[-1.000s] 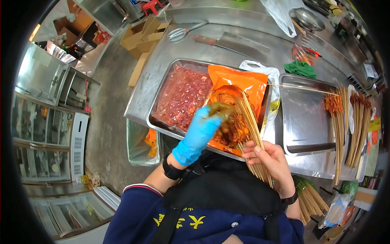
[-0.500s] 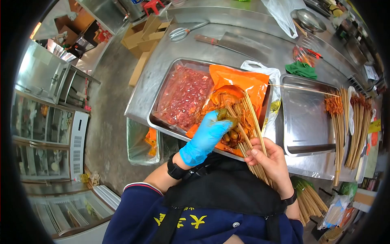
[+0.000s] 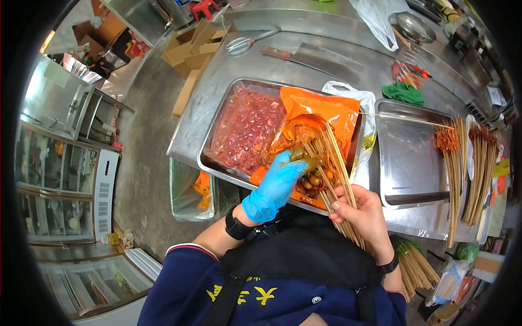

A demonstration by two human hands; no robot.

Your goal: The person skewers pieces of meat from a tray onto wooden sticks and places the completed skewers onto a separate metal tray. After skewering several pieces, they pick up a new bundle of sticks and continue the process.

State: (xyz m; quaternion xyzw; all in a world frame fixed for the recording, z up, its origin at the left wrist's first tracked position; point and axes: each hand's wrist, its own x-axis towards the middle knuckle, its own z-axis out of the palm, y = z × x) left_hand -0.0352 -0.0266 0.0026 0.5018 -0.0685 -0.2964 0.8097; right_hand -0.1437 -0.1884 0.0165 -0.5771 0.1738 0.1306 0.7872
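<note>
My left hand, in a blue glove stained with sauce at the fingers, is curled over the orange bag of red-brown marinated pieces. Whatever lies between its fingertips is hidden. A bundle of thin bamboo skewers is gripped in my bare right hand, the upper ends leaning over the bag. Some skewer tops carry reddish sauce or food; details are too small to tell. Both hands are close together at the front of a metal tray, which holds the bag.
Raw red meat in clear plastic fills the tray's left side. To the right stands a second metal tray with loaded skewers along its edge. Behind are a cleaver, scissors and a green cloth. A lined bin stands below left.
My left hand has shifted slightly, its fingers still at the marinated pieces. My right hand keeps its grip on the skewers, with a small shift of the fingers.
</note>
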